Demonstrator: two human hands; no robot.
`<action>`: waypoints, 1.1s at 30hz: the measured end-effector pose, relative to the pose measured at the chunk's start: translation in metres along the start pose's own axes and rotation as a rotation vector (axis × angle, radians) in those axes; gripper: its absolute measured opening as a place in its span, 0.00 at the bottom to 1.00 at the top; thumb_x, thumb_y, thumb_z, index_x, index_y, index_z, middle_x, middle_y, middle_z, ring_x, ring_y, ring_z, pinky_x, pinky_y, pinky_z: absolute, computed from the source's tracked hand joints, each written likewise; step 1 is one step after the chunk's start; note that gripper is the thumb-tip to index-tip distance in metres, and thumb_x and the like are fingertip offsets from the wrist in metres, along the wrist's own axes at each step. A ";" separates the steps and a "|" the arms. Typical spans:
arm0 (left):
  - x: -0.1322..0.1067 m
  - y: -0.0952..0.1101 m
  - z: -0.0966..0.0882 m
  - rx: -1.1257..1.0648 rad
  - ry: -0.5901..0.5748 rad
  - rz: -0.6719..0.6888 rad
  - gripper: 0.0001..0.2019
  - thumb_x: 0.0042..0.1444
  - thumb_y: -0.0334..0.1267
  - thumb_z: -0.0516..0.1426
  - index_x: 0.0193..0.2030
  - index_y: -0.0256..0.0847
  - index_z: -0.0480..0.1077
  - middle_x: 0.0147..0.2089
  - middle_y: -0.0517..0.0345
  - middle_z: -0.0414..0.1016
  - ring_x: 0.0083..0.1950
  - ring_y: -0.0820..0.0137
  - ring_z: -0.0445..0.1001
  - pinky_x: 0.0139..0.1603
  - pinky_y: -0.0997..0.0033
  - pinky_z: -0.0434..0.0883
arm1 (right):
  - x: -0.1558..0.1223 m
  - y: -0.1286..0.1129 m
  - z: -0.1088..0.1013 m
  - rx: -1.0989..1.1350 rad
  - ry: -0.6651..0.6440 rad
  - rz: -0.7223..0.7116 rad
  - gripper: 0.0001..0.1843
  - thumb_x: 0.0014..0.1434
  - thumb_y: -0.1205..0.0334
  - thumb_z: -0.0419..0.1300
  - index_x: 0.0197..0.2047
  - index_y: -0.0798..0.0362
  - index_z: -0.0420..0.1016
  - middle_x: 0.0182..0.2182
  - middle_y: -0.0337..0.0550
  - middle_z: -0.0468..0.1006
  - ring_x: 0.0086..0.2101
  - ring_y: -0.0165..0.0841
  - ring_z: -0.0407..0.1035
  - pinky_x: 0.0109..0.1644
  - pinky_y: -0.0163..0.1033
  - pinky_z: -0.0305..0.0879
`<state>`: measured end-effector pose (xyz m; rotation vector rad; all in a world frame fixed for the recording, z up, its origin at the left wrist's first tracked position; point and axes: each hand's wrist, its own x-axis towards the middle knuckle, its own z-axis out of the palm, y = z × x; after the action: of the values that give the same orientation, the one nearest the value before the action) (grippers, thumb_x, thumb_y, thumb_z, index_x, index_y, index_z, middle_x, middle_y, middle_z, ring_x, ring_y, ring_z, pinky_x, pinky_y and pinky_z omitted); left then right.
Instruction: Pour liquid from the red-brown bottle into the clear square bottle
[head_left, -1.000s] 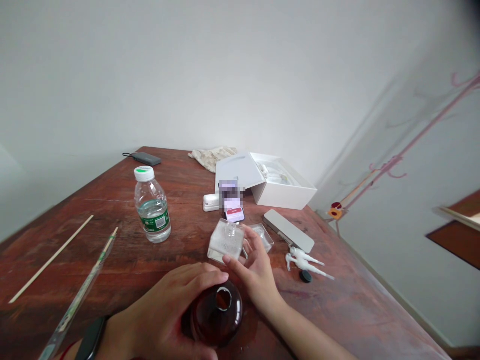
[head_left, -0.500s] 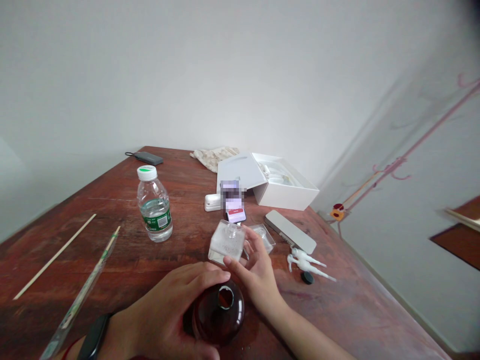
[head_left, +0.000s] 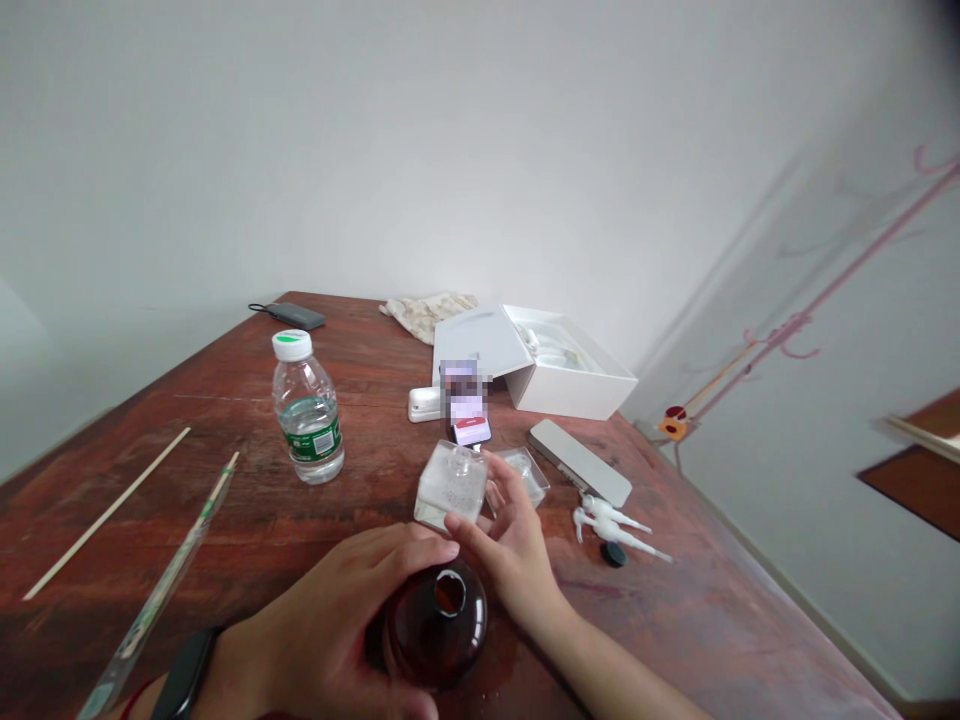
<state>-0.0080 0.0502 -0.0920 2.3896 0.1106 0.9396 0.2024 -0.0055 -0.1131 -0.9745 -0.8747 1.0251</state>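
Now: both of your hands are low in the view, over a reddish wooden table (head_left: 247, 520).
Left hand: your left hand (head_left: 330, 620) is curled around a dark brown bottle (head_left: 435, 625), with the fingers wrapped over its far side and gripping it.
Brown bottle: round-bodied, it stands on the table close to you with its open mouth facing up.
Wrist: a black band (head_left: 184, 675) sits on your left wrist.
Right hand: your right hand (head_left: 510, 545) is half closed on a clear square bottle (head_left: 450, 487), thumb at its near edge and fingers against its right side.
Clear bottle: it stands upright on the table just beyond the brown bottle, without a cap.
Beside it: a small clear tray (head_left: 529, 472) lies just to the right, partly behind your fingers.
Further right: a flat silver case (head_left: 579, 462), two white droppers (head_left: 615, 525) and a black cap (head_left: 613, 553) lie near each other.
Behind: a phone (head_left: 469, 425) stands propped up, and an open white box (head_left: 570, 375) lies beyond it.
Left side: a water bottle (head_left: 306, 410) with a white cap stands upright, well apart from your hands.
Far left: a bare wooden stick (head_left: 105, 515) and a wrapped stick (head_left: 169, 580) lie on the table.
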 end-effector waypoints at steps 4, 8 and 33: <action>0.003 0.003 -0.002 -0.026 -0.007 -0.001 0.42 0.63 0.66 0.65 0.75 0.53 0.54 0.64 0.47 0.79 0.60 0.53 0.82 0.65 0.60 0.77 | 0.000 0.000 0.000 -0.012 -0.004 0.000 0.39 0.53 0.58 0.80 0.63 0.40 0.67 0.58 0.49 0.79 0.54 0.46 0.79 0.55 0.52 0.80; 0.003 0.006 -0.003 -0.032 -0.010 -0.001 0.41 0.64 0.66 0.64 0.75 0.54 0.54 0.64 0.47 0.79 0.60 0.53 0.82 0.64 0.60 0.77 | 0.000 -0.001 0.001 -0.009 0.005 -0.006 0.39 0.52 0.58 0.80 0.62 0.41 0.67 0.58 0.49 0.79 0.54 0.47 0.79 0.53 0.50 0.81; 0.001 0.003 -0.002 0.000 -0.006 0.001 0.43 0.63 0.67 0.64 0.76 0.54 0.54 0.66 0.47 0.78 0.63 0.52 0.81 0.67 0.59 0.77 | 0.000 0.001 -0.001 0.011 -0.020 0.000 0.38 0.53 0.60 0.80 0.62 0.40 0.68 0.56 0.46 0.80 0.50 0.43 0.81 0.53 0.49 0.80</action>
<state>-0.0088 0.0493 -0.0885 2.3925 0.1068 0.9330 0.2030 -0.0057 -0.1143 -0.9567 -0.8845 1.0398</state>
